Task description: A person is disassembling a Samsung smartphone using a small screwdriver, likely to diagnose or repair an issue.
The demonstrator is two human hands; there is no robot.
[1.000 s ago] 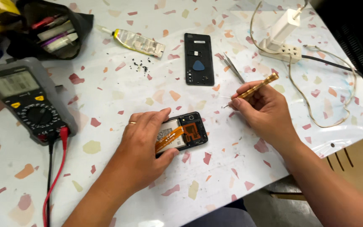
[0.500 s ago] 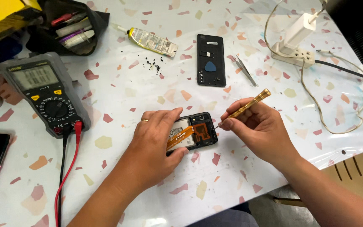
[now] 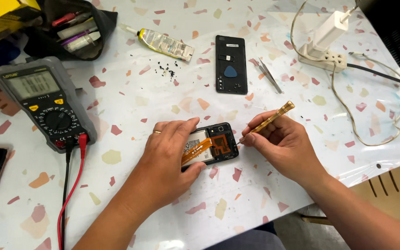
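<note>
Since a second ago the right hand [image 3: 285,146] has swung its brass screwdriver [image 3: 268,121] down from beside the opened phone [image 3: 211,144] so the tip now sits at the phone's right edge, fingers pinched tight on the shaft, while the left hand [image 3: 170,159] stays clamped over the phone's left half, mid-desk [image 3: 130,106]. Looks maybe halfway through: the black back cover [image 3: 231,64] with a blue pick already lies off up top, loose black screws [image 3: 166,71] are out, but the orange flex and battery are still in the frame. Up left, the black pouch [image 3: 77,30] gapes open with pens and small tools inside.
</note>
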